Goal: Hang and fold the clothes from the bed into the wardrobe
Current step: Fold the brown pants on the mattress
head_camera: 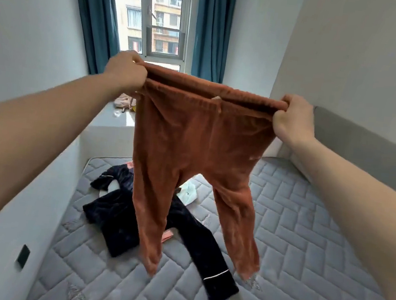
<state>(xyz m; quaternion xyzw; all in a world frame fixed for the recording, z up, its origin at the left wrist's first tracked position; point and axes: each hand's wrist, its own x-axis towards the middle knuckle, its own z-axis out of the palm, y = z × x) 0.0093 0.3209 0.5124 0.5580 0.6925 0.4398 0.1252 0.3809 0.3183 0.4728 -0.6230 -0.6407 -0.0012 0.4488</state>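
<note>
A pair of rust-orange trousers (200, 145) hangs in the air above the bed, stretched wide at the waistband. My left hand (125, 72) grips the waistband's left end and my right hand (294, 120) grips its right end. Both legs dangle down over the grey quilted mattress (305, 236). Dark navy clothes (120, 220) lie spread on the mattress beneath, with a navy trouser leg (215, 272) reaching toward me. A small pale garment (189, 193) lies behind the trousers, partly hidden. No wardrobe is in view.
A window (165, 15) with teal curtains (94, 14) faces me. A white ledge (116, 118) below it carries small items. A grey headboard (364, 154) runs along the right wall, and a white wall (32, 32) borders the bed's left side.
</note>
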